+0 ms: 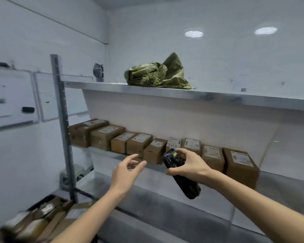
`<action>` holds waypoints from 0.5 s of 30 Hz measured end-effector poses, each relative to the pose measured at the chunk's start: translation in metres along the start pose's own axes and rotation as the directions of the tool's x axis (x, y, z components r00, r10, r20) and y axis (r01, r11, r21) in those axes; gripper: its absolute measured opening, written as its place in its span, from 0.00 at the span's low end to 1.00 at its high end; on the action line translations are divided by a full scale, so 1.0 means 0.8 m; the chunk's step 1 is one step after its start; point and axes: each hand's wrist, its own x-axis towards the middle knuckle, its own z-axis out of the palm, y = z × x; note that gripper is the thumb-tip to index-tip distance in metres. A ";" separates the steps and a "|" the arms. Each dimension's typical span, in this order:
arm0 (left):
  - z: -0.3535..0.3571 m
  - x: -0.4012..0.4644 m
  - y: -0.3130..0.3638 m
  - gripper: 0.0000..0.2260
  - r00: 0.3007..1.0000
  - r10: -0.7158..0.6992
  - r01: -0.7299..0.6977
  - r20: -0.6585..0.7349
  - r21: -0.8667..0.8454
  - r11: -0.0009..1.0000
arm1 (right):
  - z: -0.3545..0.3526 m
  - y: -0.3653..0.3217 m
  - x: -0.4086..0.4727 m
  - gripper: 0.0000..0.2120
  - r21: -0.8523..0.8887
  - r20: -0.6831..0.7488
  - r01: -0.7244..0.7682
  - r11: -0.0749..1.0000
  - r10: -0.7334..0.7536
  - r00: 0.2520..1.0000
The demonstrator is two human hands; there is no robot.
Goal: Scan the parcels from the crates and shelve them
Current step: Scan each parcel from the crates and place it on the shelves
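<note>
Partway through, judging by the layout. Nine or so brown parcels (154, 148) already lined up in a row along the middle shelf (112, 153), labels facing up, starting just right of the metal upright (63, 127) and running well off to the right. More parcels waiting in the crate (42, 216) down at the foot of that upright, blurred but clearly not emptied, so scanning and shelving left to do there.

Right hand (188, 165), well right of the upright and in front of the row, grip clamped around the black handheld scanner (179, 174), its head tilted toward the boxes. Left hand (128, 171), between the upright and the scanner, grip apart and holding nothing, fingers curled loosely just short of the shelf edge.

Top shelf (165, 91), level with the upright's upper end, carrying only a crumpled green sack (156, 74). Room for further parcels there, probably.
</note>
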 end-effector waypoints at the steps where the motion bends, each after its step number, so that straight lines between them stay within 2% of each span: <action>1: -0.042 -0.006 -0.012 0.23 0.999 -0.013 0.014 -0.037 0.029 0.999 | 0.030 -0.025 0.008 0.40 0.006 0.030 0.014 1.000 -0.014 0.999; 5: -0.209 -0.051 -0.059 0.24 0.977 -0.059 0.083 -0.203 0.110 0.990 | 0.162 -0.137 0.020 0.27 0.046 0.171 0.118 0.992 -0.125 0.977; 7: -0.286 -0.077 -0.083 0.24 0.956 -0.068 0.123 -0.286 0.181 0.976 | 0.228 -0.190 0.018 0.24 0.080 0.237 0.179 0.981 -0.193 0.952; 11: -0.420 -0.127 -0.135 0.27 0.890 -0.126 0.245 -0.437 0.227 0.942 | 0.358 -0.281 0.016 0.31 0.126 0.362 0.278 0.952 -0.305 0.881; 13: -0.475 -0.151 -0.161 0.28 0.850 -0.161 0.309 -0.501 0.227 0.924 | 0.416 -0.321 0.014 0.30 0.157 0.430 0.304 0.940 -0.342 0.835; 15: -0.521 -0.175 -0.187 0.25 0.813 -0.192 0.366 -0.549 0.227 0.902 | 0.475 -0.353 0.016 0.29 0.180 0.484 0.328 0.927 -0.374 0.791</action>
